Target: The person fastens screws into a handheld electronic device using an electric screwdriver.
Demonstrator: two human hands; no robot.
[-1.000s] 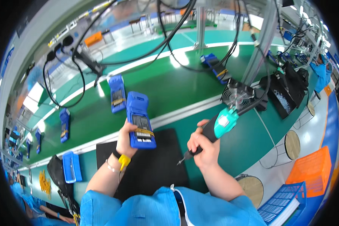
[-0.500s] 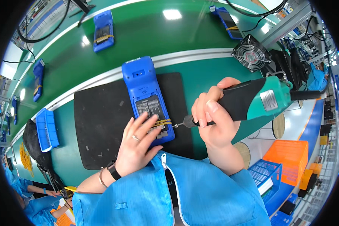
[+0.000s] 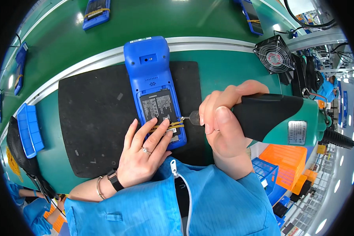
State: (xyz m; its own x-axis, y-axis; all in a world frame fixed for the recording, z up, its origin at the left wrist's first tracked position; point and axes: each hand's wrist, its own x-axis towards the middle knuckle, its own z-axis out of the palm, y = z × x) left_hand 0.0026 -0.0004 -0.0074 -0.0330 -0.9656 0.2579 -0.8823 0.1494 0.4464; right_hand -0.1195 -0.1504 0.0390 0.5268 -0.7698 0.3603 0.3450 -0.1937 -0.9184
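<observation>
A blue handheld terminal (image 3: 147, 55) lies face down on a black mat (image 3: 98, 114), its rear compartment uncovered. A black battery (image 3: 155, 103) sits in the compartment, and yellow rubber bands (image 3: 177, 125) wrap around the lower body. My left hand (image 3: 141, 159) rests on the lower part with fingers spread over the battery and bands. My right hand (image 3: 228, 126) grips a green and black electric screwdriver (image 3: 275, 118), held nearly level. Its bit tip is at the terminal's right edge, just above the bands. Whether the tip touches the casing I cannot tell.
A blue bin (image 3: 29, 129) stands at the left of the bench. A small fan (image 3: 274, 55) is at the back right. Beyond a metal rail, more blue terminals (image 3: 96, 15) lie on a green belt. Orange crates (image 3: 281, 165) stand below right.
The screwdriver's tip has moved slightly farther along the terminal's right edge, from beside the bands to just above them. Its rear end has swung nearer me. The whole view has shifted.
</observation>
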